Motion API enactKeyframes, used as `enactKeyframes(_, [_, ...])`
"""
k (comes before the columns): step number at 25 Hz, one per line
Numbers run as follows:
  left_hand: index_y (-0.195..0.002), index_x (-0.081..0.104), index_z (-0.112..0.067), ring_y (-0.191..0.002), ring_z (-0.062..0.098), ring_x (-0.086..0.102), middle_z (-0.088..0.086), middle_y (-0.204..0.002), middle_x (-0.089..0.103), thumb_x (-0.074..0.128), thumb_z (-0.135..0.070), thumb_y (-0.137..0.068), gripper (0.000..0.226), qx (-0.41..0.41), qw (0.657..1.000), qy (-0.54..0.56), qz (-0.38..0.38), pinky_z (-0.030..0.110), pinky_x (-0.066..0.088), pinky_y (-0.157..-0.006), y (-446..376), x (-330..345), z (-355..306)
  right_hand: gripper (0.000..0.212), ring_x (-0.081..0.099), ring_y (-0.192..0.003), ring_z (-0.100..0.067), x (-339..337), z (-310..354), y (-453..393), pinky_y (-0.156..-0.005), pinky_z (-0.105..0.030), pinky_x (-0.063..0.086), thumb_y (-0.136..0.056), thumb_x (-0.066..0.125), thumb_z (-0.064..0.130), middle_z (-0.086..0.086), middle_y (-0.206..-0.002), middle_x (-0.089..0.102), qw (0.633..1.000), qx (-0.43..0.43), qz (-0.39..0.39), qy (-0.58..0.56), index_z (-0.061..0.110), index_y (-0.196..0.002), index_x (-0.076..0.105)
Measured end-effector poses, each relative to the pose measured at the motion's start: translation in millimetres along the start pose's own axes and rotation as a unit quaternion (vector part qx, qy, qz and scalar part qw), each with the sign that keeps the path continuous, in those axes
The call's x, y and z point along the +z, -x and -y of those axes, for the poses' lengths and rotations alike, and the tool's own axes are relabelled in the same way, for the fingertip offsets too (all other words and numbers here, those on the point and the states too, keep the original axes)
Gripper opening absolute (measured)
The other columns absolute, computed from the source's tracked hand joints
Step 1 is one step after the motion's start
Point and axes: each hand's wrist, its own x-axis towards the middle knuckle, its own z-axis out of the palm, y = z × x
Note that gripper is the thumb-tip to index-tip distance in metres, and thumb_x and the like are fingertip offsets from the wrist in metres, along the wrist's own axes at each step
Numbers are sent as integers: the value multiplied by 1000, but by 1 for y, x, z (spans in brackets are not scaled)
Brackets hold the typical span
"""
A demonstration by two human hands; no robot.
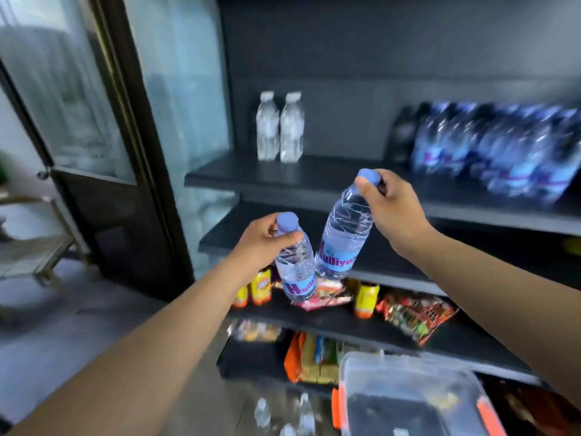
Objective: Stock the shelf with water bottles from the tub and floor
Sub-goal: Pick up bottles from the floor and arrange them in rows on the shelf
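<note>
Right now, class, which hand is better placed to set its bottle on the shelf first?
The right hand: its bottle is raised nearest the shelf. The left hand holds its bottle lower.

At centre frame the dark upper shelf board (pixel 345 176) lies bare between two clear white-capped bottles (pixel 279 127) at its left and a blurred blue-labelled bottle pack (pixel 496 149) crowding its right.

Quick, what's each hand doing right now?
Left hand: grips a blue-capped water bottle near its neck.
Right hand: grips another blue-capped bottle by its cap end.
</note>
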Motion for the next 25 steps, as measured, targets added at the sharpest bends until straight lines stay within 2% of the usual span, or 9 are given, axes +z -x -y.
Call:
enactKeyframes(4, [-112, 60, -10, -87, 13, 57, 1, -95, 64, 63, -5, -86, 27, 33, 998, 1, 59, 22, 47, -78, -62, 37, -90, 12, 50, -70, -6, -70, 33, -57, -62, -15, 39, -93, 53, 28, 10, -76, 56, 999, -15, -16, 43, 17, -96, 58])
enactKeyframes(7, [-113, 61, -12, -92, 15, 59, 4, -101, 65, 65, -10, -86, 27, 46, 994, -36, 94, 28, 46, -88, -110, 80, -133, 16, 52, -77, -14, -110, 21, -98, -70, -28, 43, -92, 55, 29, 0, -82, 60, 998, -23, -17, 62, 15, -96, 60])
enactKeyframes(10, [-113, 62, -12, -97, 16, 59, 3, -105, 65, 68, -13, -84, 30, 64, 994, -41, 82, 31, 46, -94, -166, 126, -143, 22, 55, -83, -18, -137, -8, -142, -79, -34, 46, -93, 54, 30, -8, -93, 64, 994, -32, 8, 101, 12, -103, 61])
enactKeyframes(15, [-118, 60, -11, -109, 22, 61, 6, -115, 66, 69, -19, -83, 37, 32, 995, -51, 80, 36, 47, -99, -261, 198, -132, 23, 51, -78, -17, -183, -68, -226, -71, -27, 40, -94, 53, 29, -3, -86, 59, 992, -30, 26, 122, 10, -105, 59])
enactKeyframes(17, [-119, 60, -9, -103, 20, 62, 6, -112, 66, 67, -16, -85, 36, 23, 996, -35, 74, 30, 48, -91, -292, 224, -131, 23, 52, -78, -17, -199, -93, -257, -71, -26, 41, -94, 53, 28, -4, -87, 60, 990, -20, 34, 132, 11, -108, 58])
enactKeyframes(21, [-117, 59, -9, -91, 14, 59, 2, -102, 63, 63, -12, -87, 31, 18, 997, -23, 75, 22, 44, -76, -331, 261, -135, 24, 46, -65, -12, -217, -137, -296, -57, -19, 34, -96, 51, 28, 4, -76, 52, 984, -3, 56, 167, 9, -111, 54])
enactKeyframes(23, [-117, 58, -11, -92, 12, 58, 0, -103, 63, 62, -14, -89, 29, 14, 997, -13, 68, 21, 44, -75, -346, 275, -133, 29, 46, -64, -11, -224, -156, -307, -57, -20, 35, -97, 49, 29, 1, -77, 53, 984, 7, 42, 176, 9, -117, 52])
enactKeyframes(25, [-117, 57, -16, -94, 11, 58, -2, -104, 62, 61, -16, -90, 28, 2, 999, 1, 53, 22, 42, -78, -359, 283, -129, 28, 45, -61, -9, -228, -166, -312, -51, -13, 36, -96, 49, 30, -1, -75, 52, 987, 12, 28, 157, 8, -115, 52])
